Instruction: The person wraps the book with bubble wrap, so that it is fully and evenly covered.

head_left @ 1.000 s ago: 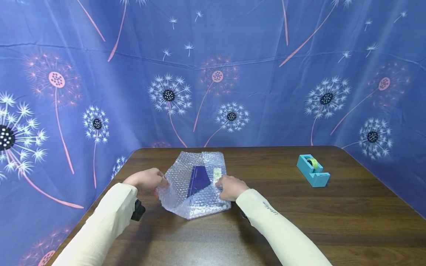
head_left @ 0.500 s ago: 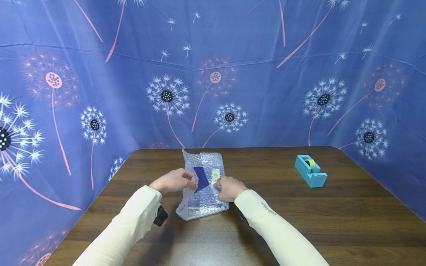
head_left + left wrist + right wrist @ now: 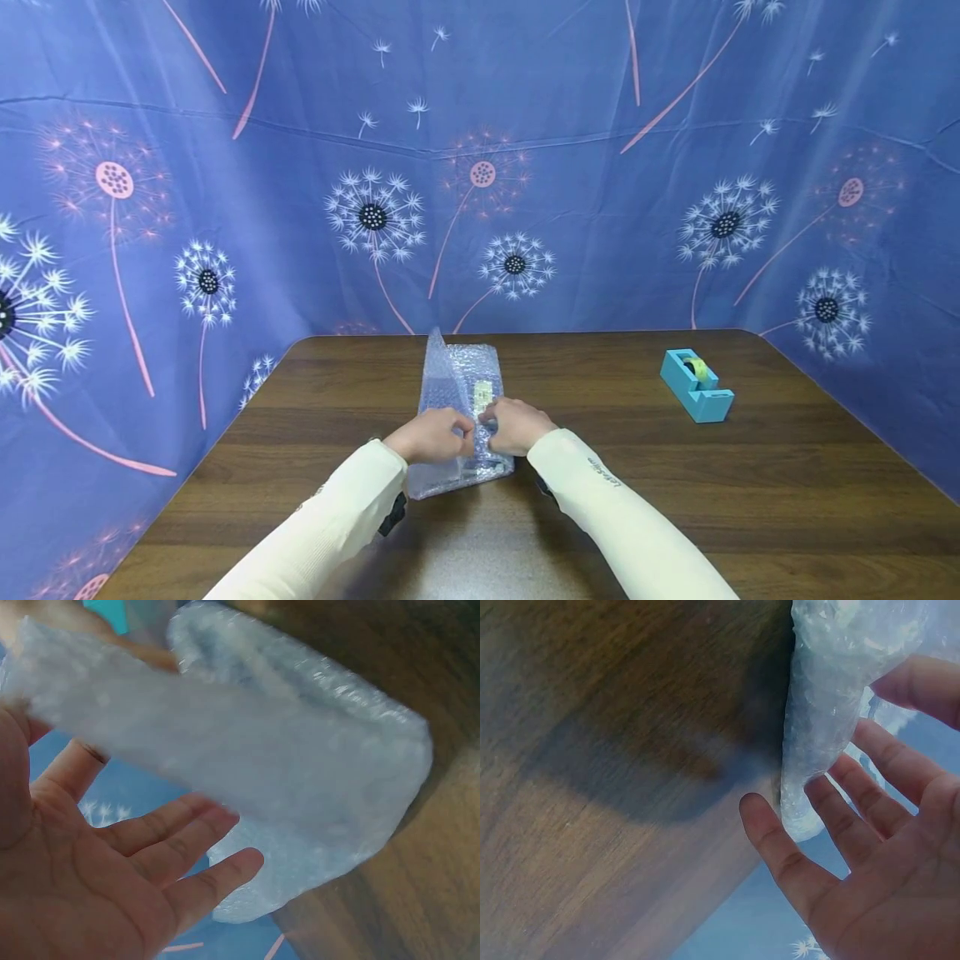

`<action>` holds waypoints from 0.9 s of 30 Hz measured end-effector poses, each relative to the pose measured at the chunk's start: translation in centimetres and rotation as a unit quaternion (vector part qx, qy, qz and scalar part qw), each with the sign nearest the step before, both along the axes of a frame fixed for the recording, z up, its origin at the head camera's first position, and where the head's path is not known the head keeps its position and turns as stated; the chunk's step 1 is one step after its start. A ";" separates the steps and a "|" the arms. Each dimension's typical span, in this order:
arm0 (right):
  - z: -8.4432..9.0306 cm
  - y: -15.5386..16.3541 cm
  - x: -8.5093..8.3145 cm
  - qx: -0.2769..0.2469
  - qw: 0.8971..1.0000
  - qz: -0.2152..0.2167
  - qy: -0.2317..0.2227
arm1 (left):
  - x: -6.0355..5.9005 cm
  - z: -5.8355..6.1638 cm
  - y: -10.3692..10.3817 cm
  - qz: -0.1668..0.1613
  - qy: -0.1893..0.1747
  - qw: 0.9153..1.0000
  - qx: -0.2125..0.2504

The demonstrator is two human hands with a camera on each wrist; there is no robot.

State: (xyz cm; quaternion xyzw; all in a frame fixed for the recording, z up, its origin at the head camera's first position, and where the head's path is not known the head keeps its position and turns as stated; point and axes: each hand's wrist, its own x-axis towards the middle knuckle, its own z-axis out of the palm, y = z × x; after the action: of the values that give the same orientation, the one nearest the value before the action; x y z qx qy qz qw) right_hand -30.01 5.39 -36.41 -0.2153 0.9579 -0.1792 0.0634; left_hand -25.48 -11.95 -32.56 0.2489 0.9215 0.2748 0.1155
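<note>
Pinching the flap [image 3: 444, 375] up at a tilt, left hand [image 3: 433, 435] has its other fingers spread. Right hand [image 3: 517, 425], fingers loosely apart, touches the bubble wrap [image 3: 474, 357] at right on the counter [image 3: 337, 375], likely steadying it. Label [image 3: 482, 393] shows just beyond; dispenser [image 3: 693, 387] far right. Flap veils what's under it; left pinch blurred, partly cut off.
</note>
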 end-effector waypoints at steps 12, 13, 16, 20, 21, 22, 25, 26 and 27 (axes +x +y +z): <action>0.4 0.2 0.6 -0.009 0.999 0.032 -0.005 | 0.3 -1.4 1.0 -0.014 0.065 0.996 -0.057; 0.5 0.2 0.7 0.003 0.999 0.040 -0.002 | 0.4 -1.5 1.1 -0.013 0.072 0.995 -0.065; 0.9 0.0 0.9 0.040 0.998 0.051 0.003 | 0.5 -1.6 1.3 -0.009 0.078 0.993 -0.086; 1.3 -0.3 1.1 0.056 0.997 0.045 0.008 | 0.4 -1.9 1.3 -0.007 0.092 0.992 -0.083; 1.3 -0.3 1.1 0.057 0.997 0.041 0.010 | 0.4 -2.0 1.2 -0.006 0.102 0.991 -0.080; 1.4 -0.3 1.1 0.059 0.997 0.039 0.015 | 0.3 -2.2 1.0 -0.003 0.113 0.991 -0.074; 1.4 -0.3 1.2 0.060 0.998 0.028 0.015 | -0.1 -2.5 0.4 0.010 0.141 0.988 -0.060; 1.4 -0.3 1.2 0.063 0.998 0.026 0.014 | -0.2 -2.6 0.2 0.014 0.145 0.988 -0.055; 1.3 -0.3 1.2 0.064 0.998 0.024 0.009 | -0.3 -2.6 0.0 0.016 0.147 0.988 -0.052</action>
State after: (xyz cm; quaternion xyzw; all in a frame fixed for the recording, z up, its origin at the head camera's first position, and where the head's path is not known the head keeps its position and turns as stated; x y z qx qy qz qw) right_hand -28.84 5.12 -35.08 -0.2357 0.9625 -0.1134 0.0725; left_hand -25.77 -11.93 -35.20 0.2653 0.9455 0.1882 -0.0131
